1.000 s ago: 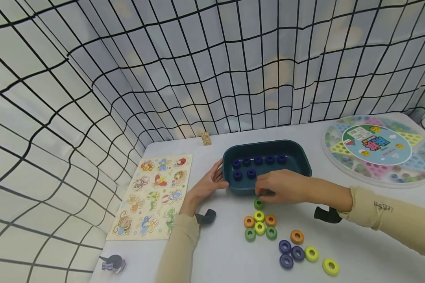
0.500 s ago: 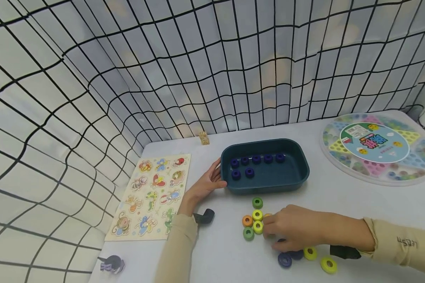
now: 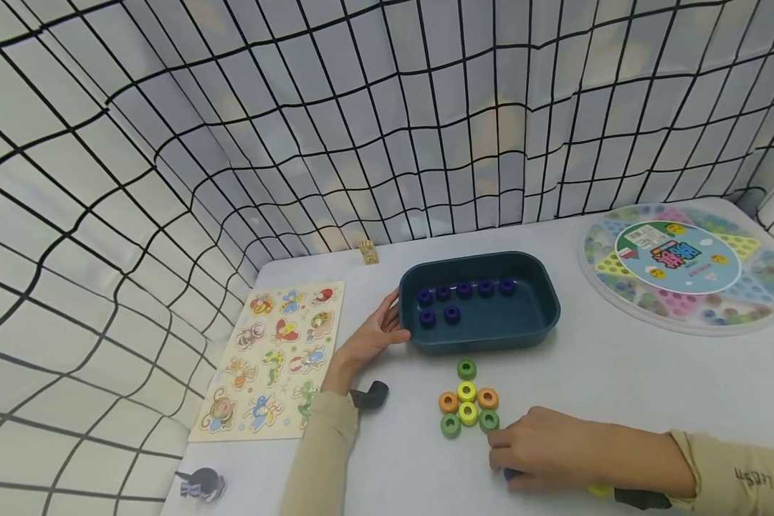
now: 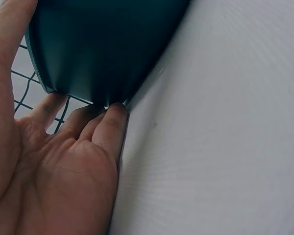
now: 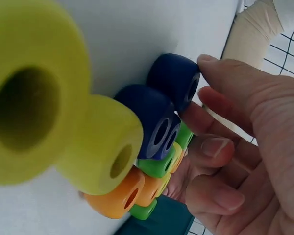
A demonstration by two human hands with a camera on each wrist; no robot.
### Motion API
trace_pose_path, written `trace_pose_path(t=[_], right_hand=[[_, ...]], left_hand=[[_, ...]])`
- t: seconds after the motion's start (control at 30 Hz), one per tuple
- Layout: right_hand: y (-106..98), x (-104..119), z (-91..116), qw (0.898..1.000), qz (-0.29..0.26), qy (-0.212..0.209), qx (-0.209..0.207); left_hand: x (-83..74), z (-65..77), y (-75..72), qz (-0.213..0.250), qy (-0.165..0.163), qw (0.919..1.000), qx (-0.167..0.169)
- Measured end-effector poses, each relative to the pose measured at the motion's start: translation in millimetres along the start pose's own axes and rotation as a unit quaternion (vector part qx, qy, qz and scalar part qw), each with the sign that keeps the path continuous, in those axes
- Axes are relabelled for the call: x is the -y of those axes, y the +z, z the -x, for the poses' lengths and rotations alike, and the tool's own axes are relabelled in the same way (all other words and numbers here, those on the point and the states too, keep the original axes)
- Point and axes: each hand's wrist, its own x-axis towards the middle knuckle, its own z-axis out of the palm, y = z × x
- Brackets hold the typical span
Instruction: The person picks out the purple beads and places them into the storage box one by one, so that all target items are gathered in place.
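My left hand point(image 3: 375, 338) rests against the left end of a dark teal tray point(image 3: 522, 335), thumb by its front corner. In the left wrist view the fingertips point(image 4: 115, 113) touch the tray's end wall. Seven-odd rows aside, several dark blue ring beads point(image 3: 464, 289) stand inside the tray. My right hand point(image 3: 548, 448) is on the table at front right and pinches a dark blue bead point(image 5: 169, 78) between thumb and index finger. Other dark blue beads point(image 5: 143, 115) lie beside it. Green point(image 3: 467, 369), yellow and orange beads point(image 3: 487, 398) form a group left of that hand.
Yellow beads point(image 5: 103, 147) and an orange bead point(image 5: 116, 196) lie near the right hand. A picture board point(image 3: 267, 365) lies left, a round game box point(image 3: 684, 265) at far right. Netting surrounds the table. Small figures point(image 3: 203, 485) sit left and at the back.
The right hand has moved from the tray's front edge toward the front right, past the bead group, to the loose dark blue beads. The left hand stays at the tray.
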Motion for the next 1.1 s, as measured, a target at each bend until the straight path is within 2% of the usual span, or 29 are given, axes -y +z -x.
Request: trace_pose_path(t=[0.2,0.37,0.6,0.83,1.1], right_hand=[[3,1,7,0.999,0.01,-0.029,-0.016],[4,3,13,0.999,0.026,-0.029,-0.011],[6,3,16,0.999,0.024,-0.024,0.006],[10,6,17,0.999,0.035,-0.038,-0.016],[4,5,15,1.0,0.0,-0.009,0.004]], left_hand=[[13.4,-6.1,-7.2,0.0,0.002,0.9999,-0.013],[19.5,-7.7,-8.9,0.0,0.014,0.9997,-0.019],[20.0,-7.8,-8.4,0.002,0.021,0.9996,-0.019],[18.8,-7.6,-8.4,0.002,0.021,0.9996,-0.018],[18.2,-7.9,-8.5,0.002,0.018,0.9998,-0.012]])
